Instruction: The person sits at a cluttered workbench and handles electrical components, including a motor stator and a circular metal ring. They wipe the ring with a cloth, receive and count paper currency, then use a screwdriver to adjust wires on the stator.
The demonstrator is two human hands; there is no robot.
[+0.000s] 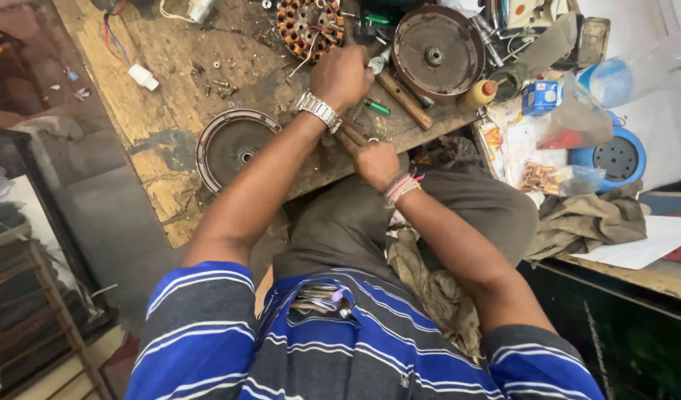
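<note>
- A wooden handle (353,138) sits at the near edge of the bench (163,118), between the two hands; it looks like the grip of a hand tool, though its working end is hidden.
- Its long axis runs on a slant, from upper left by the watch (318,111) down to lower right into the right hand (377,163). Which end is the tip I cannot tell.
- The right hand is closed around the lower end of the handle, knuckles up.
- The left hand (342,74) is curled into a fist further up the bench, beside the copper-wound stator (309,27). What it holds, if anything, is hidden; I cannot tell its grip.
- As a judgement: the work goes best if the right hand keeps the handle in line with its slant and does not let it roll, while the left hand steadies whatever is under it against the bench.
- A second wooden handle (404,99) lies loose just beyond, also slanted, near a small green piece (377,107).
- Two round motor covers flank the hands: one (233,144) at the left, overhanging the bench edge, one (437,52) at the upper right.
- Loose screws (222,87) lie scattered on the bench, well apart from the hands.
</note>
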